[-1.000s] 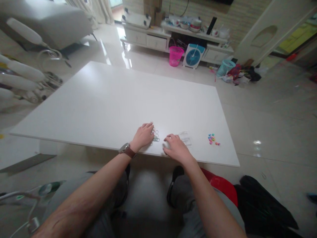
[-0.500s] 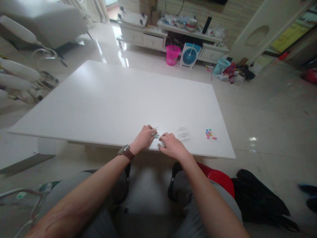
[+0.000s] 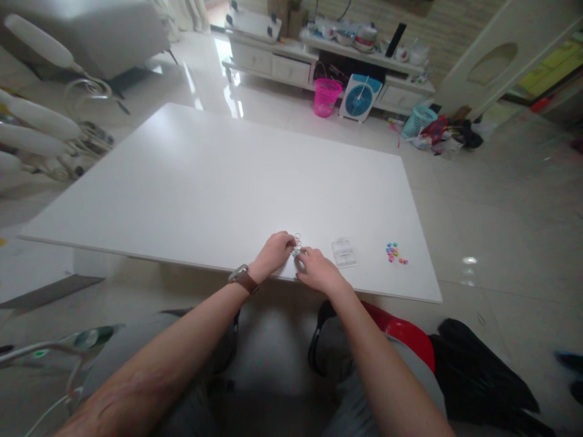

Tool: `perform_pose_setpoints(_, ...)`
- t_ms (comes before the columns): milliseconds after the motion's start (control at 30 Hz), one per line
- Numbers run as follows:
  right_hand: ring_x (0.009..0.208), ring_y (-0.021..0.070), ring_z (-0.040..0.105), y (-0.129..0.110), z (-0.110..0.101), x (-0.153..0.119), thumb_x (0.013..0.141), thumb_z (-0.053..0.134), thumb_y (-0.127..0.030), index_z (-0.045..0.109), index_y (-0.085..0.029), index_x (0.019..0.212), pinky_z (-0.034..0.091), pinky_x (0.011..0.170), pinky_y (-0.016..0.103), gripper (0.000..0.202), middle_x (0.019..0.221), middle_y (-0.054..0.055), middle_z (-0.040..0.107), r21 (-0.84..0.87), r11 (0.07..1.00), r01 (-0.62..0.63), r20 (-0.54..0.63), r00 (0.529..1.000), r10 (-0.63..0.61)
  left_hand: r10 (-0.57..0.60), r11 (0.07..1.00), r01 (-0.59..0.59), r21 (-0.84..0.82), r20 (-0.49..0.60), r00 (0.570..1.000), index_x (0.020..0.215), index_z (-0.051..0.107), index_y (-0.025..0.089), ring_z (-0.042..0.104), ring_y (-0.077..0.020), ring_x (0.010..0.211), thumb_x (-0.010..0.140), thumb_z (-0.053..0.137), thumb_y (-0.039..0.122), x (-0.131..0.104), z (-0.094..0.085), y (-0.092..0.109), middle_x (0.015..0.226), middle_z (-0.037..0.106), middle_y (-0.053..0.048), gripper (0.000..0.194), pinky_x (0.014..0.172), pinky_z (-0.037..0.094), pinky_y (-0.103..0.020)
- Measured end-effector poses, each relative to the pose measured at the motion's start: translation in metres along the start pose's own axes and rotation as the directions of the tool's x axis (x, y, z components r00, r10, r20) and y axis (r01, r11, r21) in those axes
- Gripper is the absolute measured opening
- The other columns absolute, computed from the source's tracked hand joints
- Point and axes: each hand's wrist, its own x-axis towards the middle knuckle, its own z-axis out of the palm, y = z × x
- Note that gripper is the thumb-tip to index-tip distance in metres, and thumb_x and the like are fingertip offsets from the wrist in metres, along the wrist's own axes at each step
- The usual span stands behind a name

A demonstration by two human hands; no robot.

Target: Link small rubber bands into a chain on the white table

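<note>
Left hand [image 3: 274, 250] sits low-centre of frame, fingers pinched narrow on small rings [image 3: 297, 249] at the counter's [image 3: 204, 182] near edge. Watch [image 3: 243, 278] w/ brown strap on that wrist. Right hand [image 3: 319, 271] is just right of it, fingertips meeting the left's at the same ring cluster, also closed narrow; both touch the rings, but which hand actually grips them is too small to tell. A ring or two lies just above the fingertips, on the counter.

Right of the hands, near but apart: a clear box [image 3: 344, 252], flat on the counter. Further right, well apart, near the counter's right edge: a small heap of coloured beads [image 3: 394, 252], pink, blue, yellow.

Counter is white, big, fills mid-frame. Below it, bottom of frame: both forearms, grey trousers, dark shoes on glossy tile floor. Red stool [image 3: 403, 337] lower right, a black bag [image 3: 487, 376] beside it.

Upper centre: pink basket [image 3: 326, 97], blue-white fan [image 3: 359, 99] just right of it, both on the floor in front of a low white cabinet [image 3: 291, 64] w/ dishes on top. Teal basket [image 3: 416, 121] upper right, clutter next to it. Upper left: grey sofa [image 3: 91, 30]; left edge: white tube-shaped items, blurred.
</note>
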Motion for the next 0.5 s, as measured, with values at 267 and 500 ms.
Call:
perform_pose_setpoints(267, 0.128, 0.0318, 0.048, -0.004, 0.000, 0.001, 0.088, 0.059, -0.024, 0.061, -0.017, 0.126, 0.050, 0.098, 0.044, 0.039, 0.144, 0.015, 0.054, -0.013, 1.000, 0.003, -0.004, 1.000, -0.003, -0.081, 0.993, 0.076, -0.088, -0.055, 0.995, 0.092, 0.075, 0.016, 0.068, -0.0183, 0.083, 0.086, 0.058, 0.013, 0.000, -0.024, 0.000, 0.089, 0.075, -0.007, 0.018, 0.079, 0.053, -0.028)
perform_pose_setpoints(500, 0.125, 0.0275, 0.051, 0.000, 0.001, 0.004, 0.089, 0.058, -0.023, 0.058, -0.017, 0.130, 0.046, 0.103, 0.040, 0.042, 0.140, 0.014, 0.056, 0.001, 1.000, 0.025, -0.065, 0.998, -0.025, -0.092, 0.991, 0.084, 0.107, 0.070, 0.993, 0.104, 0.074, 0.017, 0.069, -0.0216, 0.092, 0.086, 0.058, 0.013, -0.008, -0.037, -0.005, 0.098, 0.074, -0.009, 0.025, 0.086, 0.053, -0.031)
